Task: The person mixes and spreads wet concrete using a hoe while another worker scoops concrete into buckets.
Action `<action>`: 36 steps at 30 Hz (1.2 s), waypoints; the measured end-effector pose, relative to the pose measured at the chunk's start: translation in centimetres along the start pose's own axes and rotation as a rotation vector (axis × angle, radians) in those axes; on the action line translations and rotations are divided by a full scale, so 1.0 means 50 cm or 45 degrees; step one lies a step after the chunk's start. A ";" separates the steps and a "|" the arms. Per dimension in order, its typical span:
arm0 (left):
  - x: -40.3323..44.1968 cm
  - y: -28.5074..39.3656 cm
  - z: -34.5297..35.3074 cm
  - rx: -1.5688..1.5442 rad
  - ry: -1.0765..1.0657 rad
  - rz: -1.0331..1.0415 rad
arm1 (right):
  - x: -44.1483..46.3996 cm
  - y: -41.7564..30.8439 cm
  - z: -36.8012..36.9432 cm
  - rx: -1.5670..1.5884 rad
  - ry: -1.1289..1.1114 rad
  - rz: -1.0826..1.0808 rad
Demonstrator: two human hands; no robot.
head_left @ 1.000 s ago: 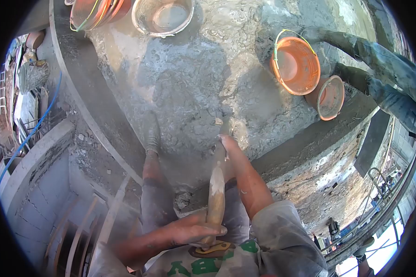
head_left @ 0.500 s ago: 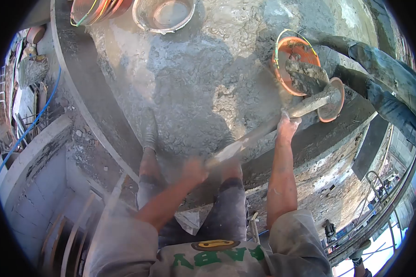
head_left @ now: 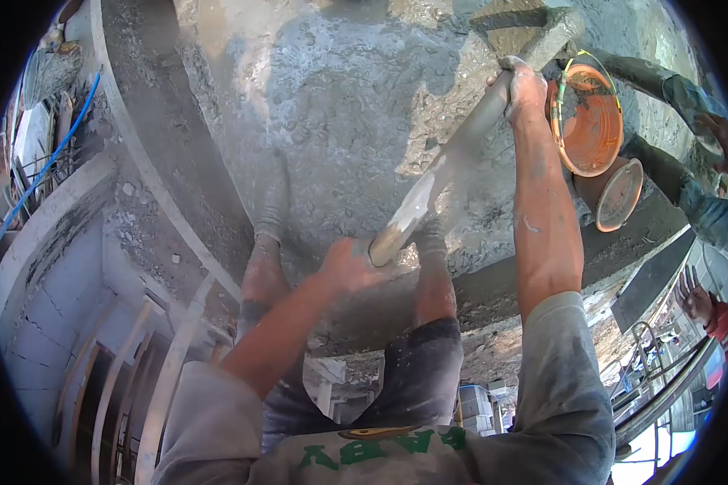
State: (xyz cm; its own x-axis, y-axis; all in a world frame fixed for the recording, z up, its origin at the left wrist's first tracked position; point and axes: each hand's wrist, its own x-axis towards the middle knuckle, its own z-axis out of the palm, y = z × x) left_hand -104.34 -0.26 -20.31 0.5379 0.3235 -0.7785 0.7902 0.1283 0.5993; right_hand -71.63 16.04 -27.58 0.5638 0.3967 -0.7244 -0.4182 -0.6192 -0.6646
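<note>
A mud-caked hoe (head_left: 461, 137) slants from my waist up toward the top right. My left hand (head_left: 353, 265) wraps round the butt end of its handle. Farther up, close to the blade, my right hand (head_left: 522, 87) is closed on the same handle. The blade lies at the top edge on wet grey concrete (head_left: 332, 121), partly cut off by the frame. Right of my right forearm, an orange bucket (head_left: 592, 121) with a yellow-green handle is tilted, its inside smeared with concrete. Beside it stands a second muddy bucket (head_left: 620, 196).
Co-worker's muddy legs (head_left: 663, 166) stand at the right by the buckets. Another person's raised hand (head_left: 692, 301) with a red sleeve shows below them. A curved concrete rim (head_left: 150, 178) runs along the left, with a blue hose (head_left: 52, 190) beyond. My feet are in the concrete.
The hoe has swung away from the orange bucket, up and forward onto the concrete. My right hand went up with it. The concrete on the blade is gone. The buckets shifted in view.
</note>
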 end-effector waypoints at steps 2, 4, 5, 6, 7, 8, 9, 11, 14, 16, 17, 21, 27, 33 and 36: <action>-0.063 0.021 0.023 -0.296 0.051 -0.117 | 0.051 0.115 0.050 -0.128 -0.014 0.150; -0.084 0.048 0.004 -0.361 -0.076 -0.254 | 0.062 0.145 0.034 0.021 -0.115 0.196; -0.101 0.069 0.002 -0.303 -0.239 -0.346 | 0.043 0.167 0.000 0.070 -0.153 0.250; -0.115 0.077 0.024 -0.424 -0.199 -0.307 | 0.043 0.170 -0.022 0.051 -0.162 0.310; -0.148 0.087 0.052 -0.528 -0.167 -0.262 | 0.017 0.178 -0.033 0.016 -0.097 0.290; -0.183 0.089 0.086 -0.570 -0.021 -0.237 | -0.037 0.201 -0.031 -0.010 -0.030 0.289; -0.187 0.071 0.062 -0.506 -0.110 -0.275 | -0.067 0.221 -0.018 -0.036 0.021 0.277; -0.217 0.047 0.022 -0.424 -0.312 -0.360 | -0.089 0.257 -0.038 -0.190 -0.013 0.434; -0.304 0.024 0.053 -0.089 -0.237 -0.231 | -0.156 0.345 -0.043 -0.111 -0.043 0.543; -0.269 0.029 0.005 -0.087 -0.385 -0.474 | -0.132 0.385 -0.042 0.022 -0.024 0.576; -0.315 0.054 -0.017 -0.105 -0.545 -0.652 | -0.192 0.437 -0.075 0.069 0.023 0.688; -0.327 0.066 -0.050 -0.143 -0.542 -0.795 | -0.228 0.438 -0.056 0.019 0.058 0.746; -0.459 0.088 -0.062 -0.547 -0.506 -1.162 | -0.344 0.524 0.052 -0.131 -0.092 0.981; -0.481 0.101 -0.117 -0.865 -0.423 -1.233 | -0.382 0.615 0.162 -0.507 -0.358 0.927; -0.482 0.152 -0.159 -0.764 -0.539 -0.922 | -0.365 0.613 0.117 -0.082 -0.325 1.108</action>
State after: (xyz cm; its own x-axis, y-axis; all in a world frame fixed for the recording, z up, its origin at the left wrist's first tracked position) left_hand -113.61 0.35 4.50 0.1426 -0.3593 -0.9222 0.7520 0.6452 -0.1351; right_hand -98.87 -6.20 -35.80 -0.1108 -0.0950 -0.9893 -0.5776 -0.8039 0.1419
